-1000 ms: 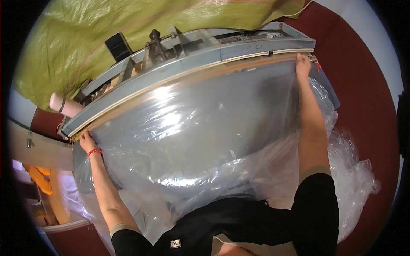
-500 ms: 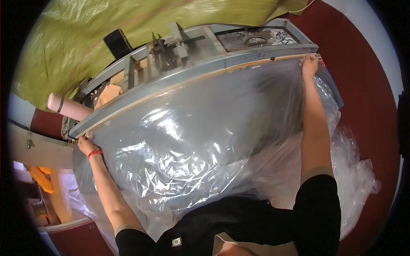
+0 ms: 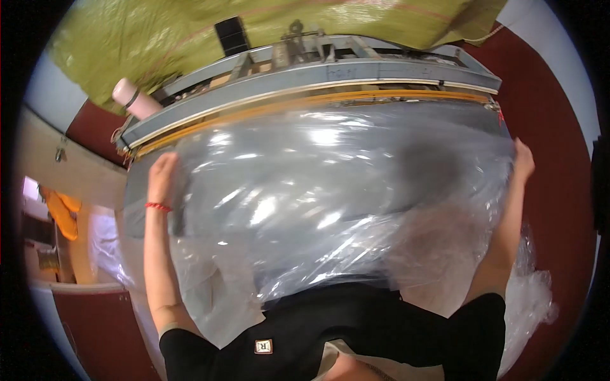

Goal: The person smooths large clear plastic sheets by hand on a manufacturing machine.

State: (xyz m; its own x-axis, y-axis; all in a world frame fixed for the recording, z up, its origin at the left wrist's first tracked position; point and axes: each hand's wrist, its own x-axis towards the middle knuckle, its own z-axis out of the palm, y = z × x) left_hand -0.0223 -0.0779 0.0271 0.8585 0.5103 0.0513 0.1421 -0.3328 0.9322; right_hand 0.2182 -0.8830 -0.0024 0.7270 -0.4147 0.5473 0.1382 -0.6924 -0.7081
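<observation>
A wide sheet of clear plastic film point(image 3: 305, 171) is stretched between my two hands, wrinkled and shiny, and it drapes down toward my body. My left hand point(image 3: 164, 169) grips its left edge, a red beaded bracelet point(image 3: 159, 207) on the wrist. On the right, my right hand point(image 3: 523, 160) is closed on the opposite edge. Both hands are apart from the long grey metal frame point(image 3: 343, 72) of the machine beyond. Along that frame's near side runs an orange-yellow strip point(image 3: 305, 99), above a dark flat surface point(image 3: 146, 190) partly covered by the film.
A pink bottle point(image 3: 135, 100) stands at the frame's left end. Behind it lie a green-yellow tarp point(image 3: 356, 19) and a black phone-like object point(image 3: 231, 36). More bunched film point(image 3: 534, 305) hangs at the right, over a dark red floor point(image 3: 549, 203).
Both hands have come away from the machine's frame toward me, drawing the film's edge with them. The orange-yellow strip now shows more fully.
</observation>
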